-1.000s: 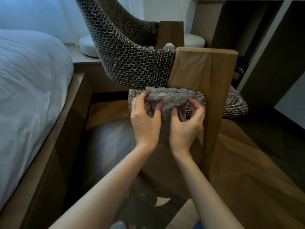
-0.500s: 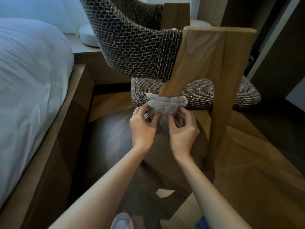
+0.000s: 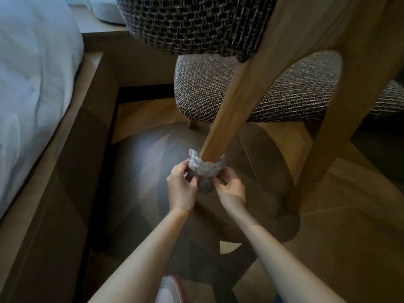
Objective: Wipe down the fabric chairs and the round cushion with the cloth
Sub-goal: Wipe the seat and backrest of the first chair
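A woven grey-brown fabric chair (image 3: 251, 88) on a light wooden frame stands right in front of me. Its rear wooden leg (image 3: 227, 119) slants down toward my hands. A fuzzy grey cloth (image 3: 205, 169) is wrapped around the low end of that leg. My left hand (image 3: 181, 186) grips the cloth's left side and my right hand (image 3: 229, 189) grips its right side, fingers curled. The chair's curved backrest (image 3: 192, 22) fills the top of the view. A white round cushion (image 3: 107, 9) shows partly at the top, behind the chair.
A bed with a white duvet (image 3: 32, 79) and a wooden frame (image 3: 72, 154) runs along the left. The wood floor (image 3: 341, 215) spreads to the right. A second wooden chair leg (image 3: 328, 136) stands right of my hands. A shoe tip (image 3: 170, 289) is at the bottom.
Both hands slid the cloth down the wooden leg, from beside the seat to the leg's low end. The camera leaned in closer and lower over the chair.
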`<state>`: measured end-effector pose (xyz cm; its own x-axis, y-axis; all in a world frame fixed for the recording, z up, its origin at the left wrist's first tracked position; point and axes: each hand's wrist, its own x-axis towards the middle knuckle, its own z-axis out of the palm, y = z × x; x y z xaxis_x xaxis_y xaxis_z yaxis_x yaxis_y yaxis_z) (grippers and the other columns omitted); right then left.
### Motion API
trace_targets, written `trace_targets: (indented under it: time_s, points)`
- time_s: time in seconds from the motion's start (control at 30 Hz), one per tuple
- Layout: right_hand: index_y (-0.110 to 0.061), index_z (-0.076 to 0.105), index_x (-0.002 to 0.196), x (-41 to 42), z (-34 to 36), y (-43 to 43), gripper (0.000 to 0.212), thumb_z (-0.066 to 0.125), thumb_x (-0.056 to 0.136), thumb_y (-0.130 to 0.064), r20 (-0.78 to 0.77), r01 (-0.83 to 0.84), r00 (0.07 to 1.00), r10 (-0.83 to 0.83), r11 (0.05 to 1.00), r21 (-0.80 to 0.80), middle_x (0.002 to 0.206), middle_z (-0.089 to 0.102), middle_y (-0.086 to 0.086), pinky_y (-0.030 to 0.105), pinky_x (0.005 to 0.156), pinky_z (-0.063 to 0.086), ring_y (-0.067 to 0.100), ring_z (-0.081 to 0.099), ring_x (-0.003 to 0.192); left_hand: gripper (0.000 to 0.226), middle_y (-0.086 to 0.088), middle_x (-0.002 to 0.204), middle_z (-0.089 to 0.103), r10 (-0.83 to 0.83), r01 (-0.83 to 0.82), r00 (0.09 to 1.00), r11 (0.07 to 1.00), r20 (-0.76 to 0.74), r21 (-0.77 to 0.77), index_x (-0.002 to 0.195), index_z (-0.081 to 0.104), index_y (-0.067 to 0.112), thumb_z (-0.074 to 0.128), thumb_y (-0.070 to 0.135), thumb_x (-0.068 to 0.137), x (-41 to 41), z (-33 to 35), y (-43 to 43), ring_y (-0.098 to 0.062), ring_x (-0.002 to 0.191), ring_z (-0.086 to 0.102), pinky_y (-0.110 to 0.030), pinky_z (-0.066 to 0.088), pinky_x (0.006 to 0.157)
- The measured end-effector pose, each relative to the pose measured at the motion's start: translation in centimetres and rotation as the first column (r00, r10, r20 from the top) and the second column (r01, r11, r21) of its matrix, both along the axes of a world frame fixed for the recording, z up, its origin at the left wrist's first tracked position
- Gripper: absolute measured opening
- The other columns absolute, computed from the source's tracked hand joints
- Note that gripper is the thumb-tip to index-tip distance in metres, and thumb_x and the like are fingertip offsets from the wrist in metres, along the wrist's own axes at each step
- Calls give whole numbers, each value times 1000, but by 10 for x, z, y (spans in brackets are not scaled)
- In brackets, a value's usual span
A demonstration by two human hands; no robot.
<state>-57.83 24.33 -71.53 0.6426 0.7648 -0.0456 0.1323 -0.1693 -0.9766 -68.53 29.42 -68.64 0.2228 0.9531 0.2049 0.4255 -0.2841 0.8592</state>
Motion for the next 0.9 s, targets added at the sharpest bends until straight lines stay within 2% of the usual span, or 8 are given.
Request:
trace_targets:
  time_s: [0.13, 0.2, 0.33, 0.43, 0.6, 0.7, 0.83, 0.9]
  points:
    - [2, 52, 124, -6, -35, 18, 36, 54, 89, 10, -74, -80, 995, 72, 989, -121, 125, 59, 21, 32, 100, 44, 29, 58, 118, 40, -7, 112, 67, 24, -20, 1000, 984, 18, -175, 117, 65, 8, 69, -3, 79, -4, -38, 10, -20, 103, 64, -43, 53, 93]
    - [4, 52, 126, -9, -51, 25, 37, 51, 90, 10, -59, -132, 991, 123, 974, -184, 127, 59, 21, 32, 101, 43, 30, 55, 121, 42, -8, 110, 68, 71, -69, 997, 963, -1, -261, 118, 66, 10, 67, -3, 77, -1, -53, 15, -21, 103, 64, -41, 52, 94]
    - [-2, 52, 131, -13, -63, 35, 37, 49, 94, 1, -81, -224, 975, 209, 913, -341, 130, 58, 14, 21, 93, 38, 28, 53, 123, 49, -1, 112, 63, 3, -32, 998, 895, -66, -446, 127, 59, 12, 60, -4, 81, -1, -60, 21, -14, 107, 55, -12, 36, 89]
    - [-2, 54, 128, -14, -61, 35, 33, 48, 95, -1, -111, -225, 974, 198, 901, -370, 127, 60, 14, 16, 83, 36, 27, 54, 120, 49, -6, 116, 67, 27, -55, 998, 856, -62, -514, 127, 59, 14, 63, -1, 80, -1, -62, 23, -21, 113, 58, -23, 42, 95]
    - [-2, 60, 119, -7, -27, 20, 28, 51, 93, -1, -33, -92, 996, 87, 960, -263, 120, 64, 17, 32, 95, 46, 28, 60, 114, 44, -3, 101, 73, 120, -71, 989, 890, 81, -451, 115, 67, 19, 68, 18, 71, 1, -51, 8, -22, 101, 67, -45, 53, 92]
    - [-5, 67, 111, -3, 13, 2, 25, 58, 89, 0, 36, -11, 999, 15, 994, -108, 105, 71, 10, 22, 83, 50, 20, 66, 102, 43, -1, 108, 72, 193, -101, 954, 929, 232, -357, 120, 66, 16, 70, 11, 78, 14, -10, -12, -15, 106, 65, -41, 51, 97]
    - [-12, 70, 92, 12, 77, -17, 13, 62, 86, -21, 237, 72, 968, -85, 995, 67, 87, 75, 4, 35, 77, 54, 21, 70, 87, 42, -2, 110, 72, 225, -144, 860, 968, 458, -206, 123, 66, 12, 71, 3, 82, 35, 56, -37, -9, 103, 66, -30, 53, 93]
    - [-13, 70, 91, 20, 111, -27, 10, 63, 89, -20, 268, 66, 959, -91, 993, 101, 88, 74, 0, 25, 71, 51, 11, 68, 83, 44, -1, 112, 70, 213, -157, 826, 976, 522, -149, 124, 65, 12, 72, 4, 82, 43, 87, -47, -7, 105, 65, -23, 52, 91]
